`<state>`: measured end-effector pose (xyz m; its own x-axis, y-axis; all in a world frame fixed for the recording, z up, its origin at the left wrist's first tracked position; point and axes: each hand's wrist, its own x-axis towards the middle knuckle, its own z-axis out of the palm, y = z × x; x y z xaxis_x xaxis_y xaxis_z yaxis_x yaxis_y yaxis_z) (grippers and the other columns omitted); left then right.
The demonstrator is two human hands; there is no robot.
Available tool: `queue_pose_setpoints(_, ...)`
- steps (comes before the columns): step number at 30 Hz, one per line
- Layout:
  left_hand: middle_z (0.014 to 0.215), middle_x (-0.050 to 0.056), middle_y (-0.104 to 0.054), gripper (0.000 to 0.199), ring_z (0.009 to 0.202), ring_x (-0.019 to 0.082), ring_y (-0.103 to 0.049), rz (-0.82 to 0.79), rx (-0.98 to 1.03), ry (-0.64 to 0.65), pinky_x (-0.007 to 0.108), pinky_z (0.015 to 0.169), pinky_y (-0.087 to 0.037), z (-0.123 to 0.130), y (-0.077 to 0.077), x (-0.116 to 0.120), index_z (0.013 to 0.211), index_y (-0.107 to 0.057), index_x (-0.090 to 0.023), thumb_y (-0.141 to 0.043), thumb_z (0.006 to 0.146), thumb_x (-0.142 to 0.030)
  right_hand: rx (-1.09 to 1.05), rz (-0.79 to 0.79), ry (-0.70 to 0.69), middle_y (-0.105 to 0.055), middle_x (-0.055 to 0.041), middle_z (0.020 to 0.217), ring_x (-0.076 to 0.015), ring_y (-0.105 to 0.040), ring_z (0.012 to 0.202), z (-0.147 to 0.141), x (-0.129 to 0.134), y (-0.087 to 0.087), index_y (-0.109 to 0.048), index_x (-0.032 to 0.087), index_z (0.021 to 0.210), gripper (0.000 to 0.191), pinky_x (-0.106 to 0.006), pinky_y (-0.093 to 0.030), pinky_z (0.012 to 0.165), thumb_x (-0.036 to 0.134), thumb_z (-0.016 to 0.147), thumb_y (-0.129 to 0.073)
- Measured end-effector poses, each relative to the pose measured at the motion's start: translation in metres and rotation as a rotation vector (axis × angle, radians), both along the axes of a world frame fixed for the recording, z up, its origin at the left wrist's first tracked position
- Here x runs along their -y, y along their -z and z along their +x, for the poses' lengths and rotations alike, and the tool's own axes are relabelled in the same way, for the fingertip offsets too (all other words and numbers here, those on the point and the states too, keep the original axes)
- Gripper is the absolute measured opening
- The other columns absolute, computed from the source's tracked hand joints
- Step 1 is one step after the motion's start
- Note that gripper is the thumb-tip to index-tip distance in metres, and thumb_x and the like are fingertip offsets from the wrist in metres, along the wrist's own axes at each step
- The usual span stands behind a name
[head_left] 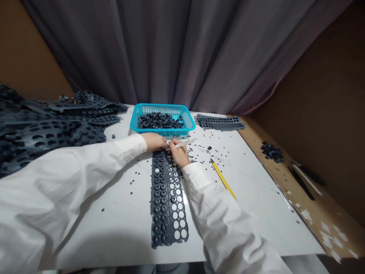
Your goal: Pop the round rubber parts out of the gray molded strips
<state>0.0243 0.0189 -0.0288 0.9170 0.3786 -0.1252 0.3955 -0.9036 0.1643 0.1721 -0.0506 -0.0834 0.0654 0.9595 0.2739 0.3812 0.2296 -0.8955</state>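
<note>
A dark grey rubber sheet [168, 213] lies lengthwise in front of me. Its left two columns hold raised round rings, while most of the right two are cut-out holes showing the white table. At its far end my left hand [155, 142] has its fingers pinched together; what is between them is too small to make out. Close beside it, my right hand [179, 153] grips a slim white stick-shaped tool [186, 143], whose tip points left toward the left fingertips. Small dark discs are scattered right of the hands.
A turquoise basket [162, 133] of loose dark rings stands behind the hands. Punched rubber sheets are heaped [51, 129] at left; another strip [221, 122] lies back right. A yellow cutter-like tool [224, 179] rests right. Dark pieces [272, 152] and white scraps lie on the brown ledge [299, 201].
</note>
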Motion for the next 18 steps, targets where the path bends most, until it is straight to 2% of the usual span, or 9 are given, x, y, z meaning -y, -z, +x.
queue_pose_setpoints(5,0.082,0.005,-0.067,0.010,0.076,0.017,-0.060,0.091,-0.064,0.015,0.026,0.071,-0.038,0.005,-0.001,0.001,0.072,-0.064,-0.019,-0.055,0.078,-0.016,0.030,0.023,-0.007,-0.048,0.0043,0.048,-0.0144,-0.048,0.054,0.000,0.000,0.000,-0.042,0.023,0.053,0.033,-0.027,-0.035,0.057,0.031,0.084,-0.040)
queue_pose_setpoints(12,0.082,0.007,-0.067,0.014,0.078,0.017,-0.060,0.195,-0.003,-0.020,0.028,0.075,-0.039,0.001,0.007,0.005,0.078,-0.063,-0.017,-0.049,0.081,-0.017,0.041,0.025,-0.007,-0.048,0.0032,0.048,-0.0157,-0.047,0.055,0.000,0.001,-0.002,-0.041,0.024,0.052,0.032,-0.029,-0.036,0.059,0.029,0.084,-0.040)
queue_pose_setpoints(16,0.084,0.006,-0.066,0.015,0.080,0.017,-0.060,0.103,0.106,-0.064,0.026,0.074,-0.040,-0.012,0.009,0.004,0.081,-0.062,-0.018,-0.048,0.083,-0.023,0.049,0.009,-0.007,-0.047,0.0036,0.050,-0.0157,-0.047,0.056,-0.001,0.002,-0.002,-0.044,0.023,0.055,0.031,-0.028,-0.036,0.059,0.029,0.085,-0.039)
queue_pose_setpoints(18,0.083,0.006,-0.066,0.018,0.077,0.016,-0.059,0.001,0.282,-0.193,0.025,0.070,-0.041,-0.019,0.010,0.005,0.082,-0.062,-0.017,-0.047,0.083,-0.026,0.036,0.004,-0.006,-0.048,0.0037,0.050,-0.0154,-0.047,0.056,-0.001,0.002,-0.002,-0.044,0.023,0.055,0.031,-0.028,-0.035,0.058,0.029,0.085,-0.040)
